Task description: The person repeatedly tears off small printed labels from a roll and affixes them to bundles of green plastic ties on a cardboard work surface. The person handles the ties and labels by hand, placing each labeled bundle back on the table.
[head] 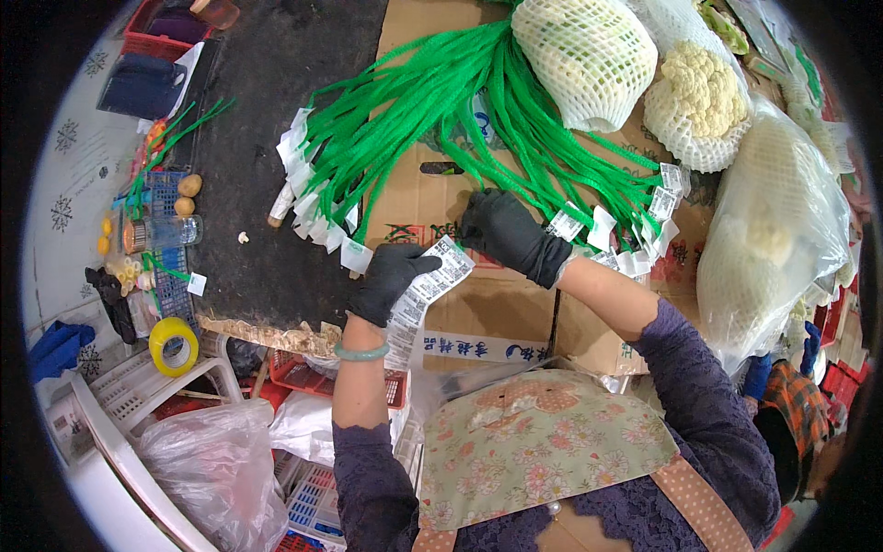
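My left hand (393,276), in a black glove, holds a strip of printed white labels (441,265) between thumb and fingers; the strip hangs down toward the apron. My right hand (507,231), also black-gloved, is curled close to the strip's upper end. A green mesh strand meets its knuckles, but whether the fingers grip it is hidden. Beyond both hands a big bunch of green mesh strands (414,103) fans out over a cardboard sheet (483,303). Many strand ends carry folded white labels, at left and right. A small rolled label piece (281,205) lies left of the bunch.
Cauliflowers in white foam netting (586,62) and a clear plastic bag (772,234) stand at right. Yellow tape (173,346) rests on a white plastic stool (138,393) at left. A blue basket (165,228) sits along the black tabletop's left edge. Another person (793,407) is at far right.
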Action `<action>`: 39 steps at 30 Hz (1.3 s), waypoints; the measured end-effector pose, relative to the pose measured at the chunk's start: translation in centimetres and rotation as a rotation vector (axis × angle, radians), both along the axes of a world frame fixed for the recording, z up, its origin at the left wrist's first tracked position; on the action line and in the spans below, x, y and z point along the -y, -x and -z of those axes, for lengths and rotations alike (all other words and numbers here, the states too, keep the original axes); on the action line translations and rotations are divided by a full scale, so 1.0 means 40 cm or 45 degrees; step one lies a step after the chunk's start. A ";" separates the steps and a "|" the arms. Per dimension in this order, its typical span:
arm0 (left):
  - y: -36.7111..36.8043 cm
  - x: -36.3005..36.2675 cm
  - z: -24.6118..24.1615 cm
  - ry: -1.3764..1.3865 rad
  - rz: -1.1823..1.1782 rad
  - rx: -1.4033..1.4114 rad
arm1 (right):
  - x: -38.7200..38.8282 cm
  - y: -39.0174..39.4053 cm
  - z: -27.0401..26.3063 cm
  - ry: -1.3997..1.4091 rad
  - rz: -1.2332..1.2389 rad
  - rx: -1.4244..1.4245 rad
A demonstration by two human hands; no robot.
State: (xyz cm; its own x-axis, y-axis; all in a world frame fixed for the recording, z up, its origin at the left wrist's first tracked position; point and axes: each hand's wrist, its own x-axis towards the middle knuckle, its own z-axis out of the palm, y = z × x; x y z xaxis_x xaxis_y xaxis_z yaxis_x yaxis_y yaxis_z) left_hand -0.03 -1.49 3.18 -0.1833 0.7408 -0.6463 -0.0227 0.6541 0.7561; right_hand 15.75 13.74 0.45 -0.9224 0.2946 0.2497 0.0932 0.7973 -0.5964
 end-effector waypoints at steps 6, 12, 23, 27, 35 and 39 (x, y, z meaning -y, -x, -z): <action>-0.010 -0.005 -0.021 0.066 -0.084 0.028 | 0.002 0.003 -0.003 -0.072 0.021 0.021; -0.008 -0.010 -0.014 0.057 -0.129 -0.041 | -0.001 0.004 -0.005 -0.061 0.013 0.022; -0.006 -0.003 0.021 -0.047 -0.007 -0.283 | -0.002 0.007 0.001 -0.080 0.013 0.049; -0.012 -0.006 0.015 -0.100 0.048 -0.379 | -0.001 0.005 -0.001 -0.085 0.014 0.071; -0.024 -0.008 0.034 -0.121 0.175 -0.735 | 0.005 -0.013 -0.009 0.038 -0.069 -0.107; -0.029 -0.011 0.038 -0.124 0.234 -0.860 | 0.020 -0.022 -0.015 -0.194 -0.192 -0.055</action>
State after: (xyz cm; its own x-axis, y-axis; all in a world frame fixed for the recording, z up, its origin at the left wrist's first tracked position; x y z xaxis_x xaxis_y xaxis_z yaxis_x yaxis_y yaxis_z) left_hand 1.13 -1.03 1.66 -0.3877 0.8467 -0.3644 0.5764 0.5312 0.6210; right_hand 16.63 12.92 1.04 -0.9407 0.1100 0.3208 -0.0567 0.8816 -0.4685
